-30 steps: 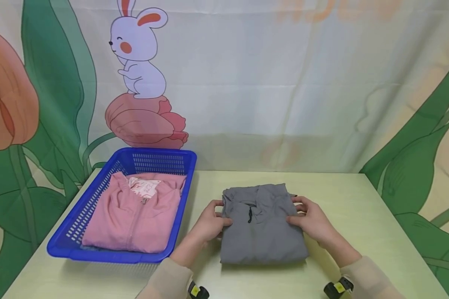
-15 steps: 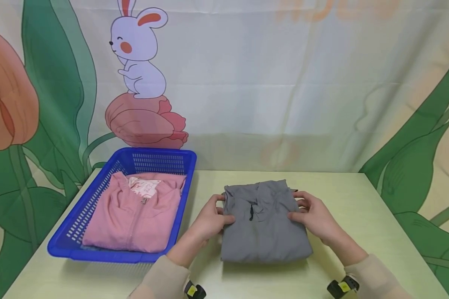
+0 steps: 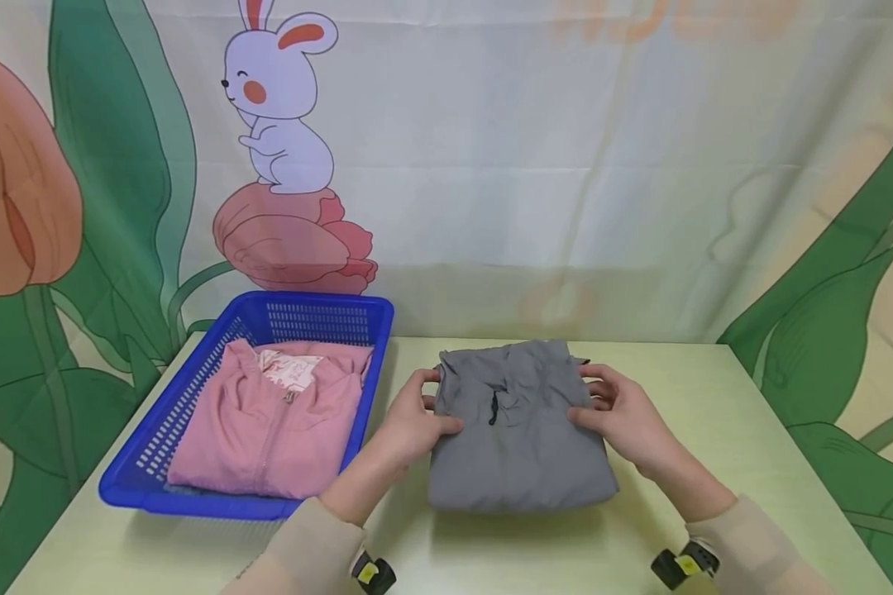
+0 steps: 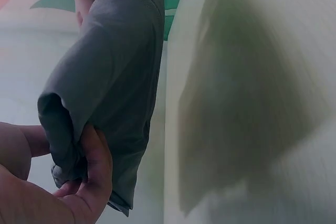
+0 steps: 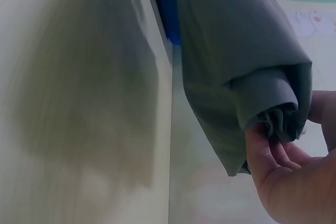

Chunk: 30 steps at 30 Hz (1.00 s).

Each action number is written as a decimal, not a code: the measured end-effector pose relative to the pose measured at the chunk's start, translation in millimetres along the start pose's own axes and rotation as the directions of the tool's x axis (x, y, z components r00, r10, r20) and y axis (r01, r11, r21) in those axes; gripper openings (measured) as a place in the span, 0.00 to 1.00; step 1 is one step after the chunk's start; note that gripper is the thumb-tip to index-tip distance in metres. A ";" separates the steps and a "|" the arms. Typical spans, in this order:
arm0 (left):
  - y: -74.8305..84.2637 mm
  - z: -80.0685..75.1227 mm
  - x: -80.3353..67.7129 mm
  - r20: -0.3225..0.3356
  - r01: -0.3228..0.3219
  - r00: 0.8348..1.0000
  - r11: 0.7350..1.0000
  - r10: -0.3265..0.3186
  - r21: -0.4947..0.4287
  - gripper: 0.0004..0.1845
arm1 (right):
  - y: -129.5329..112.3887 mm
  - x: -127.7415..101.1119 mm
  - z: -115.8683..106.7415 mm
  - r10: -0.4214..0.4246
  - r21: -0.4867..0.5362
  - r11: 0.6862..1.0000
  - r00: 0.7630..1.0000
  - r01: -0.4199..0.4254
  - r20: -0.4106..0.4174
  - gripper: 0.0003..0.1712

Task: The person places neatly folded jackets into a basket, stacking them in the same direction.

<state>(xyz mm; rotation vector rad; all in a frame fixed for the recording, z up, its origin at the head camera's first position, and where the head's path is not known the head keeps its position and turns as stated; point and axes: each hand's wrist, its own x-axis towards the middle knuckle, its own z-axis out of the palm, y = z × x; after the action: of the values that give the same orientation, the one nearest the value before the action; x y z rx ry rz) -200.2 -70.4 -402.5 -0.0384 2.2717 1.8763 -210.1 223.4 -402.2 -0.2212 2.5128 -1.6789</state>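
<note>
I hold the folded grey jacket [image 3: 519, 430] by its two side edges, my left hand [image 3: 409, 426] pinching the left edge and my right hand [image 3: 625, 421] pinching the right, each with the thumb on top and the fingers curled under the layers; the left wrist view shows my thumb [image 4: 97, 166] pressed into the stacked folds of the grey jacket [image 4: 110, 82], and the right wrist view shows my fingers [image 5: 262, 150] tucked beneath the rolled edge of the cloth [image 5: 241, 61]; I judge that I grip at both sides at once so the layers stay together and the fold does not slide open; both wrist views suggest the bundle hangs clear of the table [image 3: 714, 430], though its near hem, in the head view, seems close to the surface, so I cannot tell whether it rests there; the jacket sits over the middle of the table, nearer the back edge than the front, just beside the blue basket [image 3: 145, 487] that stands along the left edge; its collar and dark zip pull [image 3: 494, 407] point toward the back edge, the hem toward me, so its long axis runs front to back; a folded pink jacket [image 3: 268, 430] lies in the basket, collar likewise toward the back.
</note>
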 end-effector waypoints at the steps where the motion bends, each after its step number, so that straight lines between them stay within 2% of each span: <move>1: 1.3 -2.0 -0.3 -0.003 -0.005 1.000 1.000 0.005 0.005 0.37 | -1.7 0.1 0.8 -0.004 0.015 1.000 1.000 0.004 0.003 0.36; 11: 11.8 -23.5 -1.3 -0.005 -0.064 0.998 0.998 0.064 0.012 0.37 | -23.6 3.6 8.6 -0.042 0.052 0.998 0.999 0.041 0.019 0.35; 15: 17.0 -34.5 -5.1 0.000 -0.070 0.998 0.998 0.070 0.008 0.39 | -33.3 8.6 14.5 -0.031 0.083 0.996 0.999 0.027 0.037 0.37; 22: 34.3 -64.6 -21.0 0.009 -0.059 0.998 0.989 0.058 0.136 0.40 | -53.4 15.3 31.8 -0.017 0.167 0.986 0.996 0.003 0.084 0.40; 26: 43.3 -81.2 -24.0 0.051 -0.077 0.996 0.993 0.072 0.092 0.41 | -67.2 18.2 39.0 -0.035 0.185 0.983 0.995 0.017 0.095 0.40; 30: 47.0 -96.5 -25.1 0.063 -0.096 0.994 0.993 0.092 0.071 0.42 | -81.6 20.6 48.8 -0.054 0.204 0.978 0.993 0.032 0.102 0.40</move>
<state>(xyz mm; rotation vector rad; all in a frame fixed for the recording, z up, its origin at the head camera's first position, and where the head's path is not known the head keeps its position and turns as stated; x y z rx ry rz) -195.2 -157.8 -335.6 0.1358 2.3385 1.8099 -217.1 144.6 -345.6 -0.3384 2.2581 -1.8703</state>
